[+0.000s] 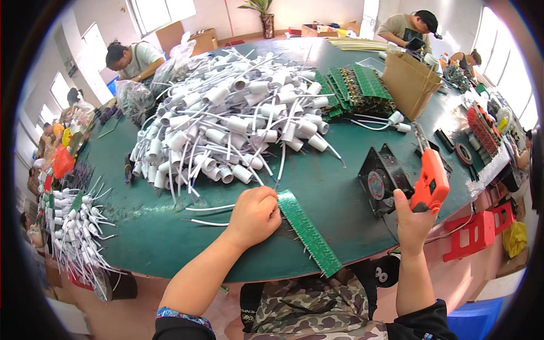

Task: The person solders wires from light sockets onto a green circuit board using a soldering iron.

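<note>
Green tabletop (351,207) lay beneath a long circuit board (309,233), slanting from far-left to near-right. Nearer, the left hand (255,218) curled at the board's far end, its grip hidden; right of the board, the right hand (413,224) held an orange gun-shaped tool (432,182).

The left grip (255,217) hides ends of white wires (209,224), the orange tool (432,182) part of the right grip (413,222).
</note>
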`<state>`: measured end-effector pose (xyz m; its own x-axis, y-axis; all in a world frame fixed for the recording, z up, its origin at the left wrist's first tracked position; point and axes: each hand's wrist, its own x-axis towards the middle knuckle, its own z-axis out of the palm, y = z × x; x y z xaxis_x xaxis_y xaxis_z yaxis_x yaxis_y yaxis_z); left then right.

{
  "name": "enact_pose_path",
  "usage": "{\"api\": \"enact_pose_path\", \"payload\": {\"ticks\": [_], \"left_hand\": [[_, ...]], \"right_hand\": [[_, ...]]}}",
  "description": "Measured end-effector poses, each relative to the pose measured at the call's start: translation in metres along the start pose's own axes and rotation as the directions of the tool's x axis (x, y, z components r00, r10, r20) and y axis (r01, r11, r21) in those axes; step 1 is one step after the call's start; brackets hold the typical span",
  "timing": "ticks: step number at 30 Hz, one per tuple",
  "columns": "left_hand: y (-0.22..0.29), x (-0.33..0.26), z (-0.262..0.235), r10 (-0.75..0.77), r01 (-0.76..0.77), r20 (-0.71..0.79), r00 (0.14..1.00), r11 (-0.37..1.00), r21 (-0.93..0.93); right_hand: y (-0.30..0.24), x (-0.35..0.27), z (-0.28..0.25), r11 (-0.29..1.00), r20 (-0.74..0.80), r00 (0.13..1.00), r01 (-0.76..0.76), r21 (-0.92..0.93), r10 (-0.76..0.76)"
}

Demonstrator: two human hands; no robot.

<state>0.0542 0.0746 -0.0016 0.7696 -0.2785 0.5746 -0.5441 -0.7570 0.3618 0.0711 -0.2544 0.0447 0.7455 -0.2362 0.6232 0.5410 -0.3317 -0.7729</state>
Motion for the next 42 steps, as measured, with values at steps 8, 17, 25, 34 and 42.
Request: {"api": "enact_pose_path", "payload": {"ticks": [8, 17, 25, 34, 42], "left_hand": [[0.001, 0.0, 0.001, 0.025, -0.025, -0.029, 0.999, 1.0, -0.001], [0.001, 0.002, -0.001, 0.054, -0.055, -0.029, 0.998, 0.997, -0.05], [-0.031, 0.006, -0.04, -0.118, 0.152, -0.186, 0.975, 0.972, 0.179], [-0.05, 0.024, -0.046, 0.084, -0.204, 0.238, 0.968, 0.816, 0.541], [-0.053, 0.023, -0.046, 0.077, -0.173, 0.194, 0.978, 0.821, 0.544]], "right_hand": [[0.034, -0.013, -0.032, 0.996, -0.077, 0.996, 0.039, -0.079, -0.045], [-0.049, -0.065, -0.061, 0.948, 0.125, 0.991, -0.092, 0.306, 0.056], [-0.053, -0.08, -0.065, 0.81, 0.339, 0.891, -0.426, 0.402, 0.301], [-0.04, -0.079, -0.063, 0.782, 0.348, 0.886, -0.442, 0.439, 0.306], [-0.039, -0.078, -0.067, 0.789, 0.359, 0.884, -0.441, 0.428, 0.3]]}}
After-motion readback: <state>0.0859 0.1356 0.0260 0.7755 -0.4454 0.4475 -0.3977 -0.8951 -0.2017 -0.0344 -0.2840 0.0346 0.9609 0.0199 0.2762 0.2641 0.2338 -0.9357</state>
